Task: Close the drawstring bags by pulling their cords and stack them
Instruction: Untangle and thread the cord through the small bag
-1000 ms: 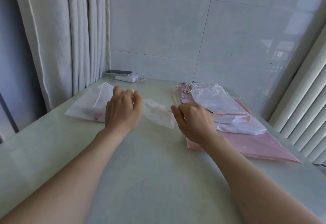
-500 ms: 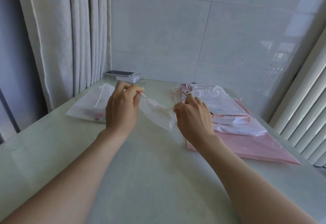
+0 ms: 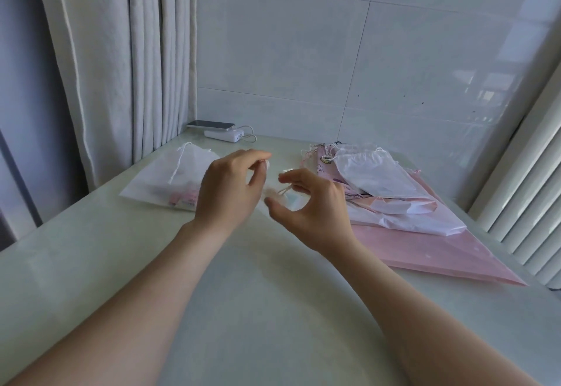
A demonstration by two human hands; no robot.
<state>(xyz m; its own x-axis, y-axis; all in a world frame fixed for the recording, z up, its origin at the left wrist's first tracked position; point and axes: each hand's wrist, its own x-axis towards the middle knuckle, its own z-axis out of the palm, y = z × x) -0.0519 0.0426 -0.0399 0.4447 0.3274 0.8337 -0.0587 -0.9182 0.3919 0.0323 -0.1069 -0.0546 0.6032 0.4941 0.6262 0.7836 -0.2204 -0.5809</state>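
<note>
Fingers (image 3: 258, 155) of the left hand (image 3: 227, 191) are curled, thumb against forefinger, pinching a small white bit that appears to be the end of the cord (image 3: 285, 190). The right hand (image 3: 315, 206) holds its fingers in a loose curve with the thumb well apart; blur prevents confirming whether they grip the cord loop showing just beneath them. Half a second ago the hands were spread, the cord drawn taut between them and the right hand clamped at the bag mouth; they are now almost touching, and the right grip looks relaxed. The small white bag (image 3: 291, 202) lies on the counter (image 3: 243, 294) between and partly behind both hands. Its mouth is hidden, so closure cannot be verified. Judgement: the pull on this bag is likely finished or being re-gripped; transfer to a stack is the probable next step. The counter is pale, glossy and set into a corner. A tiled wall (image 3: 303, 51) stands behind, a grey curtain (image 3: 121, 66) to the left and a slatted panel (image 3: 522, 188) to the right. A pile of bags (image 3: 373, 173) rests on a pink sheet (image 3: 425, 249) at right. A flat white bag (image 3: 170, 182) lies at left, and a phone (image 3: 211, 124) sits on a power bank (image 3: 224, 136) at the back.
</note>
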